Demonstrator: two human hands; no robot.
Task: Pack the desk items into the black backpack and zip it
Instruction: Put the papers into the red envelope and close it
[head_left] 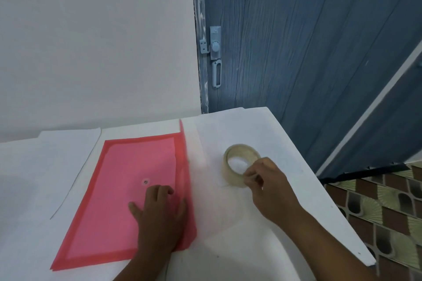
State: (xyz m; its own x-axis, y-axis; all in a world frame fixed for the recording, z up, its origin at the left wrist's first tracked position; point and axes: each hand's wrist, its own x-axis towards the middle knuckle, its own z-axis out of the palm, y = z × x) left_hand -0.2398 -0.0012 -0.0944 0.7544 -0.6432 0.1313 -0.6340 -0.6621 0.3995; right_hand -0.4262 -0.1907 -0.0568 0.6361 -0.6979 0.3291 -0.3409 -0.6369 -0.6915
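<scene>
On the white desk (285, 166) I count one pink folder (127, 166) with a single snap button (145, 182), and one roll of clear tape (237, 164). Two hands are over it: the left hand (159, 210) and the right hand (267, 180). Behind stands one blue door (296, 41) (one handle (216, 73)).

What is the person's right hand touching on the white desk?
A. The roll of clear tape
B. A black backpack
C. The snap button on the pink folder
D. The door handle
A. The right hand has its fingers curled on the near rim of the roll of clear tape, while the left hand rests on the pink folder; no backpack is in view.
</scene>
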